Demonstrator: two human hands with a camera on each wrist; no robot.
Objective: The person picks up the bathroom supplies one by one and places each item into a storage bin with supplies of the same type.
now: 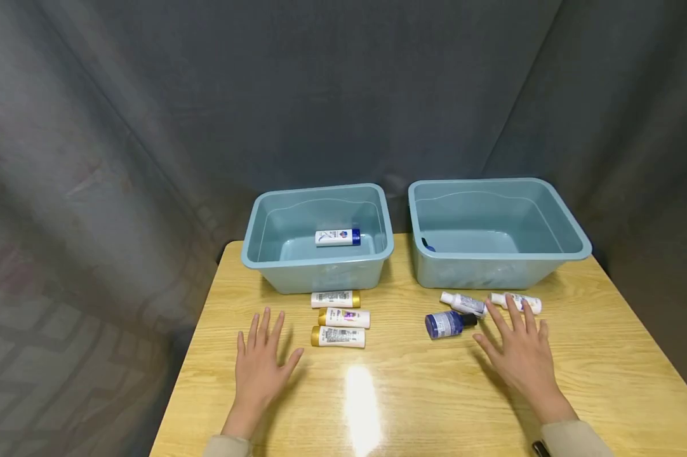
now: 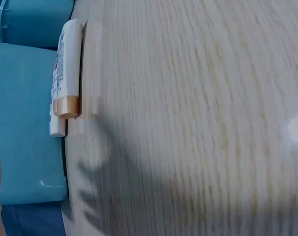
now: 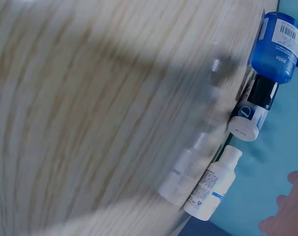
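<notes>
My left hand [image 1: 258, 374] hovers palm down, fingers spread, left of three white bottles with gold caps: a near one [image 1: 338, 337], a middle one [image 1: 344, 318] and a far one [image 1: 335, 299]. Two of them also show in the left wrist view, the nearer a white bottle [image 2: 69, 64]. Likewise spread and holding nothing, my right hand [image 1: 523, 362] is beside a blue bottle with a black cap [image 1: 443, 324] and a small white bottle [image 1: 468, 304]. Its fingertips overlap another white bottle [image 1: 532, 304] in the head view; the right wrist view shows this white bottle [image 3: 210, 189] apart from the fingers.
Behind the bottles stand two blue-grey bins, a left bin [image 1: 320, 276] and a right bin [image 1: 475, 273]. A white bottle with a blue cap [image 1: 334, 238] lies in the left one. Inside the right one, a dark blue item [image 1: 428, 246] is mostly hidden by the wall. Grey curtains [image 1: 320, 95] hang behind.
</notes>
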